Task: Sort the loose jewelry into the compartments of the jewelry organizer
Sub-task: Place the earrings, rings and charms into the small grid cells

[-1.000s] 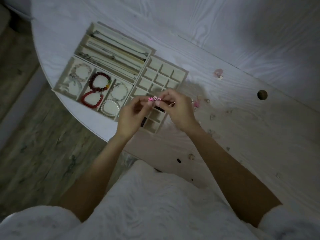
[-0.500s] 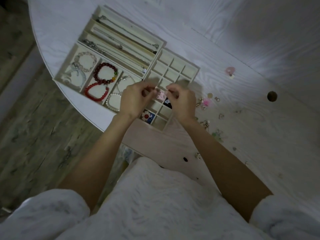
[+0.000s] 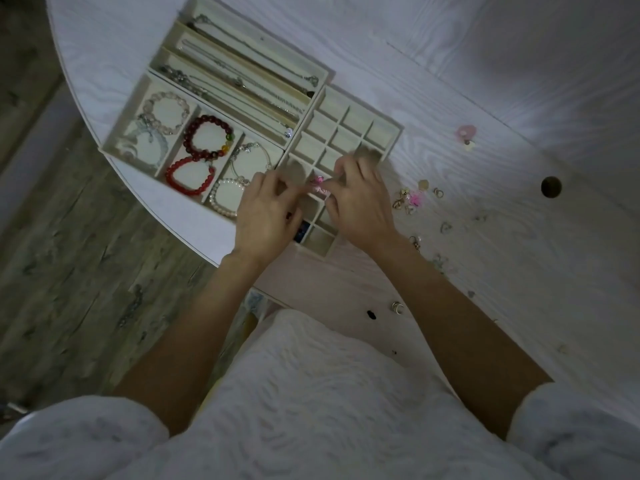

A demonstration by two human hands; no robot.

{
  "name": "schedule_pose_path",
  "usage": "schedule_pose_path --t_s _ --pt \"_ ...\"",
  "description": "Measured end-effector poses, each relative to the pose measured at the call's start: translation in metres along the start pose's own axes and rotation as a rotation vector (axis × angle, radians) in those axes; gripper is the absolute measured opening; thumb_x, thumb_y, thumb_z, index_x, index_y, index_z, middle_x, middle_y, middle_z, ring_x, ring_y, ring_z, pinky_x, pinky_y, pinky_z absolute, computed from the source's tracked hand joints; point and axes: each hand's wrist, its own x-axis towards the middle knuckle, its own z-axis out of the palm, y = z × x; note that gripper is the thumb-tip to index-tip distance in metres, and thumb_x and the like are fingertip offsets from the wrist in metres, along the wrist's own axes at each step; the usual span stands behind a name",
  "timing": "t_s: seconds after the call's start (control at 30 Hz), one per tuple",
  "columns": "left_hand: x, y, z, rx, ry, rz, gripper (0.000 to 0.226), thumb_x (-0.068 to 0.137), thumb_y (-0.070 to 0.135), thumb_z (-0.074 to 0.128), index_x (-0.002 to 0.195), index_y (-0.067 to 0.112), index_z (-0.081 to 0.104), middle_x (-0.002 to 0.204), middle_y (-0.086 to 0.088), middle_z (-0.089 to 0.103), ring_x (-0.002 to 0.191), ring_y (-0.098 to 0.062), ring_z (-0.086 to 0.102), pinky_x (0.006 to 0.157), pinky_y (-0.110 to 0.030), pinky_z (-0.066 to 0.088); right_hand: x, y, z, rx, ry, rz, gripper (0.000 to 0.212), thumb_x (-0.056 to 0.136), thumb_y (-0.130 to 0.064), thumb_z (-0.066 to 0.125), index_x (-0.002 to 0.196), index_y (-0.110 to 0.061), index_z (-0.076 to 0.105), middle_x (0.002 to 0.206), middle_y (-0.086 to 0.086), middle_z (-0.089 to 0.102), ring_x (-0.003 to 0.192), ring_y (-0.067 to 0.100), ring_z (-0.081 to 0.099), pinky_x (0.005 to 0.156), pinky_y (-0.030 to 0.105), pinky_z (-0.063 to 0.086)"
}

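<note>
I see my left hand (image 3: 265, 216) and right hand (image 3: 360, 202) each with a grip pinching the pink earrings (image 3: 319, 186), over a small compartment of the jewelry organizer (image 3: 349, 133) on the table (image 3: 485, 81).

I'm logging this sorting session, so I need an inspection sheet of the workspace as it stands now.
Surface: pale wood-grain table with a round hole.
Job's things: jewelry organizer; red bead bracelet and pearl bracelet in compartments; pink earrings over the small grid.
Clutter: loose rings and charms beside the organizer.
Hands: left hand and right hand both at the earrings; grip unclear.
Cables: nothing seen.
Surroundings: wood-plank floor.
</note>
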Motion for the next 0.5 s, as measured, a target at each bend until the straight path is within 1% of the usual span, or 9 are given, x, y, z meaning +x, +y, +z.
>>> schedule_pose_path --t_s 0.07,0.17,0.37,0.4,0.5 --pt "0.003 0.003 0.001 0.059 -0.042 0.035 0.035 0.084 0.021 0.051 0.115 0.023 0.066 0.099 -0.012 0.053 0.087 -0.028 0.045 0.073 -0.035 0.036 -0.002 0.002 0.002 -0.006 -0.019 0.007 0.036 0.082 -0.022 0.039 0.088 -0.008 0.072 0.095 0.008 0.055 0.091 0.024 0.047 0.076 0.032 0.038" --pt "0.008 0.009 0.003 0.118 -0.099 0.043 0.036 0.085 0.029 0.044 0.113 0.024 0.066 0.095 -0.012 0.051 0.087 -0.029 0.044 0.072 -0.034 0.032 -0.005 0.002 0.001 0.017 -0.04 0.026 0.037 0.082 -0.023 0.038 0.092 -0.01 0.071 0.094 0.009 0.055 0.087 0.025 0.049 0.07 0.031 0.037" --pt "0.016 0.007 0.001 0.141 -0.134 0.06 0.041 0.086 0.031 0.036 0.107 0.024 0.071 0.09 -0.01 0.051 0.084 -0.03 0.046 0.069 -0.032 0.028 0.006 -0.002 0.005 0.106 -0.02 0.114 0.037 0.083 -0.024 0.039 0.09 -0.009 0.073 0.092 0.008 0.054 0.087 0.023 0.048 0.073 0.031 0.042" --pt "0.017 0.006 0.0 0.142 -0.137 0.069 0.041 0.086 0.031 0.036 0.106 0.024 0.071 0.089 -0.011 0.051 0.083 -0.03 0.046 0.069 -0.032 0.027 0.007 -0.002 0.005 0.121 -0.017 0.114 0.036 0.084 -0.023 0.041 0.092 -0.01 0.073 0.092 0.009 0.054 0.087 0.024 0.048 0.072 0.032 0.043" --pt "0.021 0.006 -0.002 0.156 -0.167 0.095 0.038 0.086 0.031 0.038 0.104 0.024 0.071 0.088 -0.01 0.051 0.082 -0.03 0.046 0.068 -0.031 0.023 0.009 -0.003 0.006 0.157 -0.043 0.087 0.025 0.083 -0.014 0.056 0.101 -0.01 0.072 0.095 0.011 0.056 0.088 0.026 0.05 0.072 0.034 0.044"
